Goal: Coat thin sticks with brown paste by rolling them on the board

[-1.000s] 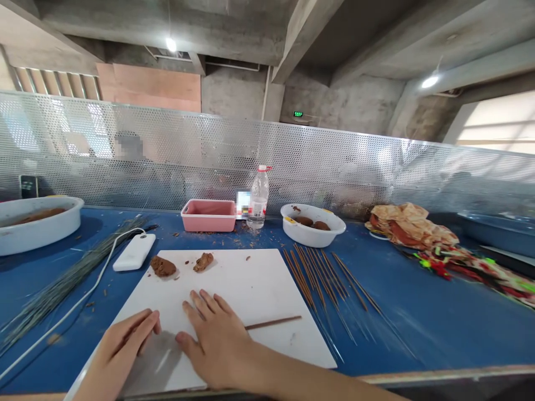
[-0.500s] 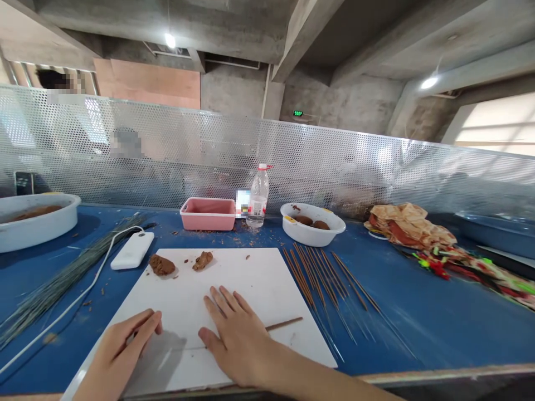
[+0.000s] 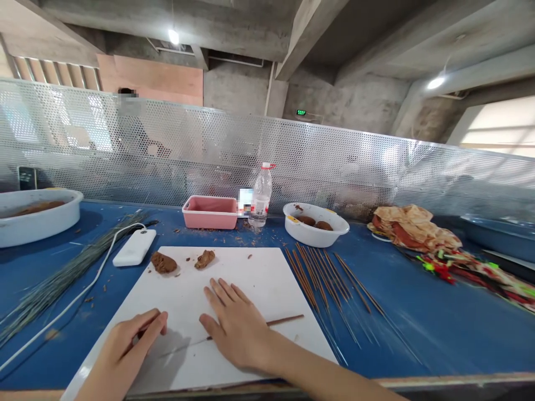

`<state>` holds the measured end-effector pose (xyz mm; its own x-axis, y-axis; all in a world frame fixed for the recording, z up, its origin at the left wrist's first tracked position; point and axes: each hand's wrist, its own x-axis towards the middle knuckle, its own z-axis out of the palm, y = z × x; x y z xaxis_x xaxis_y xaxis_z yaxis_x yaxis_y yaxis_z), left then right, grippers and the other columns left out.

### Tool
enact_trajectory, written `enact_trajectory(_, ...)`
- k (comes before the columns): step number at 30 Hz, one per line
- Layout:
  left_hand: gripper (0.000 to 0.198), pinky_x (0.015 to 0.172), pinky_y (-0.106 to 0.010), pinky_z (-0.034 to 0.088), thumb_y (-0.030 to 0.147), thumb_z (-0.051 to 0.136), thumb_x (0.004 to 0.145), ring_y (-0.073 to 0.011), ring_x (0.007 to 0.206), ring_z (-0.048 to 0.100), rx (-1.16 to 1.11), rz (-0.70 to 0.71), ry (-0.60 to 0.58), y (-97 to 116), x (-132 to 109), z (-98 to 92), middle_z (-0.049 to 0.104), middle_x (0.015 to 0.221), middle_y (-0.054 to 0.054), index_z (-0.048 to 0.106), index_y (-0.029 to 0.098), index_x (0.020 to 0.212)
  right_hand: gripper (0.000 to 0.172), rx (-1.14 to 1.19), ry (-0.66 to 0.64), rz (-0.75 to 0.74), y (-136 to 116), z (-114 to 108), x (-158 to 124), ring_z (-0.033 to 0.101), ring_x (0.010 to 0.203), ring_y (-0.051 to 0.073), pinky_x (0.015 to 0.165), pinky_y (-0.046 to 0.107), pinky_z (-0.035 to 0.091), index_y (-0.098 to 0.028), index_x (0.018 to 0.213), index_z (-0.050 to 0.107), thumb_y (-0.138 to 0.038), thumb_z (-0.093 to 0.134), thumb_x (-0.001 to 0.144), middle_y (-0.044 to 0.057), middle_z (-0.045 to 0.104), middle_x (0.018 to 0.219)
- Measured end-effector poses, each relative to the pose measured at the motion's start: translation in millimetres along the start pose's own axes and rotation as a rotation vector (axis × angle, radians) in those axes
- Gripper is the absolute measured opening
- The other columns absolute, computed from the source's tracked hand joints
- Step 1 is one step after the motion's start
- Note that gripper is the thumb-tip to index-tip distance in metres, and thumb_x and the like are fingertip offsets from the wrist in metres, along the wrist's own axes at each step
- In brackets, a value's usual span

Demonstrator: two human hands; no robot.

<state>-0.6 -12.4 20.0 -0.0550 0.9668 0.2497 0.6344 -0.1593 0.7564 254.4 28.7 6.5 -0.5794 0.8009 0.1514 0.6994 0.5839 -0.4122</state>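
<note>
My right hand [image 3: 234, 326] lies flat, fingers stretched out, on a thin brown-coated stick [image 3: 286, 320] that crosses the white board [image 3: 259, 273]. The stick's bare grey end shows left of the palm. My left hand [image 3: 125, 351] rests at the board's near left corner, fingers together and curled, its fingertips beside the stick's bare end; whether it pinches the stick I cannot tell. Two brown clay lumps [image 3: 163, 262] [image 3: 204, 259] sit at the board's far side.
A row of coated sticks [image 3: 321, 275] lies right of the board. A bundle of bare sticks [image 3: 62, 278], a white power bank [image 3: 134, 247] with cable, a pink tray [image 3: 209, 211], a water bottle [image 3: 261, 196], white bowls [image 3: 315, 224] [image 3: 37, 214] and crumpled wrappers [image 3: 412, 225] stand around. A perforated metal screen closes the back.
My right hand slid to the right and slightly forward over the stick, uncovering its bare left end. The left hand hardly moved.
</note>
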Motion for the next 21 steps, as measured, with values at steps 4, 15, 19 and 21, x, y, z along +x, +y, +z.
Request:
enact_trajectory(4,0.070,0.055,-0.027,0.041,0.080,0.043,0.093,-0.0180,0.056,0.052,0.066,0.010,-0.032,7,1,0.6,0.059,0.060,-0.001,0.068,0.022,0.065,0.068,-0.020,0.007,0.000,-2,3,-3,0.021,0.167,0.028,0.137,0.053,0.023,-0.018,0.171,0.036,-0.057,0.028,0.115,0.011,0.025,0.179)
enact_trajectory(15,0.070,0.055,-0.027,0.035,0.081,0.041,0.095,-0.0168,0.057,0.043,0.008,-0.042,-0.099,9,-1,0.4,0.039,0.058,0.004,0.066,0.021,0.068,0.065,-0.007,-0.025,0.019,10,-8,19,0.018,0.168,0.026,0.137,0.053,0.018,-0.020,0.171,0.036,-0.055,0.025,0.116,0.006,0.027,0.179)
enact_trajectory(19,0.068,0.055,-0.027,0.035,0.080,0.044,0.094,-0.0166,0.056,0.042,-0.006,-0.026,-0.070,9,-2,1.2,0.041,0.057,0.004,0.066,0.021,0.067,0.068,-0.028,-0.015,0.004,-5,6,-11,0.017,0.168,0.029,0.137,0.055,0.019,-0.019,0.171,0.034,-0.057,0.028,0.115,0.010,0.021,0.180)
enact_trajectory(21,0.068,0.055,-0.027,0.036,0.080,0.046,0.093,-0.0165,0.056,0.044,-0.009,-0.031,-0.076,8,-1,0.9,0.042,0.058,0.003,0.066,0.021,0.067,0.068,-0.016,-0.015,0.001,-7,6,-15,0.017,0.168,0.028,0.137,0.055,0.019,-0.021,0.172,0.034,-0.057,0.029,0.115,0.009,0.020,0.180)
